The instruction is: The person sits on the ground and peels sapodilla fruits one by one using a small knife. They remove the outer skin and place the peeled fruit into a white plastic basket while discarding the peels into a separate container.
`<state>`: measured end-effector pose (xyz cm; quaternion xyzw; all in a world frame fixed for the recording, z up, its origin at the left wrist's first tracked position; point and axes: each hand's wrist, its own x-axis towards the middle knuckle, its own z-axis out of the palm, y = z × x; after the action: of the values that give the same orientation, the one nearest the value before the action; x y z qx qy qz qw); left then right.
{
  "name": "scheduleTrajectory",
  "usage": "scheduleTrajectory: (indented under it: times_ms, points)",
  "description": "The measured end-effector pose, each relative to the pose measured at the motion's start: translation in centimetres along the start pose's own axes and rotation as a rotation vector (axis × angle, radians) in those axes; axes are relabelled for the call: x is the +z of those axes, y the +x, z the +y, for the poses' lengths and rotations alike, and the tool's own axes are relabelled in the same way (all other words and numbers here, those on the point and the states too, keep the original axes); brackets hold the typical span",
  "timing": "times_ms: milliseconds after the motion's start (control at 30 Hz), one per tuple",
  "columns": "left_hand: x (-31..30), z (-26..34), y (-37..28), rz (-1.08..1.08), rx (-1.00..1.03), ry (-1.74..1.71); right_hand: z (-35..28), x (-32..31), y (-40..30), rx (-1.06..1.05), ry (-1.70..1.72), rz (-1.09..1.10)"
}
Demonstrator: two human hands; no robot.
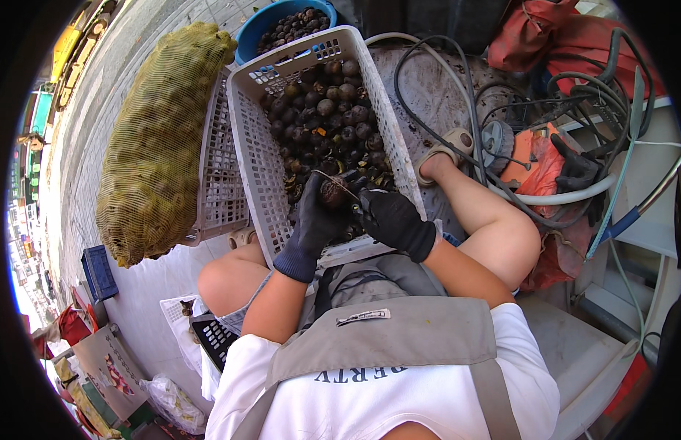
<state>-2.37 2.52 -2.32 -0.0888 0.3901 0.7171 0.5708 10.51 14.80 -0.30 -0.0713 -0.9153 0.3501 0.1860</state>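
My left hand (318, 212), in a dark glove, grips a round brown husked nut (333, 192), possibly a walnut, over the near part of a white plastic crate (244, 126). My right hand (392, 217), gloved in black, is closed around a small hand tool whose thin metal part (338, 182) lies across the nut; its exact kind is hard to tell. Many dark round nuts (325, 107), with bits of yellowish-green husk among them, fill much of the crate, which stands tilted before my lap.
A blue basin (242, 41) of smaller nuts stands behind the crate. To the left, a full yellow mesh sack (153, 143) lies on another slatted crate (222, 181). Black cables (406, 104), a pale hose (571, 198) and an orange machine (524, 157) crowd the right.
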Motion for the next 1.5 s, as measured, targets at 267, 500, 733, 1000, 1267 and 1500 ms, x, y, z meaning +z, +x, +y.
scheduleTrajectory:
  times_ms: [267, 500, 733, 1000, 1267, 1500]
  points:
    - [0.3, 0.7, -2.2, -0.001, 0.533, 1.422, -0.9, 1.3, -1.2, 0.095, -0.059, -0.121]
    - [2.4, -0.1, -1.9, 0.149, 0.773, 1.494, -0.5, 1.9, -1.4, 0.113, -0.125, 0.007]
    - [3.0, -1.4, -1.2, 0.256, 0.399, 0.800, 0.4, 2.9, -1.7, 0.142, -0.110, 0.022]
    - [6.0, -1.2, -2.4, 0.479, 0.295, 0.784, 0.2, 3.0, -1.6, 0.178, -0.090, 0.031]
    - [3.1, -4.5, -0.6, 0.389, 0.635, 0.820, 1.4, 1.7, -0.7, 0.447, 0.453, -0.101]
    - [2.5, -1.2, -0.4, 0.008, 0.209, 0.461, 1.5, 0.8, -1.1, 0.343, 0.189, -0.045]
